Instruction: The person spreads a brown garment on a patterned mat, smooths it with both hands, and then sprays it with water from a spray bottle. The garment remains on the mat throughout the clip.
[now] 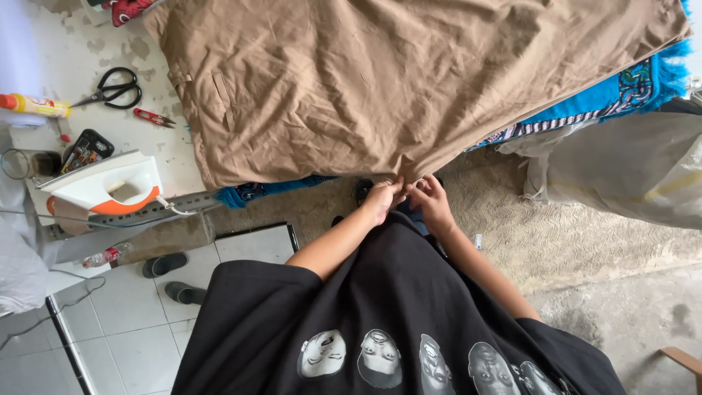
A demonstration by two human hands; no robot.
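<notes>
The brown cloth I pinch with my left hand and right hand is matt, soft and creased. Under it lies a blue woven cover with a fringe. The iron is glossy plastic. The scissors have metal blades and black plastic handles. The table looks rough and worn.

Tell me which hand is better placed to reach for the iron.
Left, probably. The left hand and right hand both pinch the near edge of the brown cloth, side by side. The white and orange iron rests on the person's left, so the right would have to cross over.
</notes>
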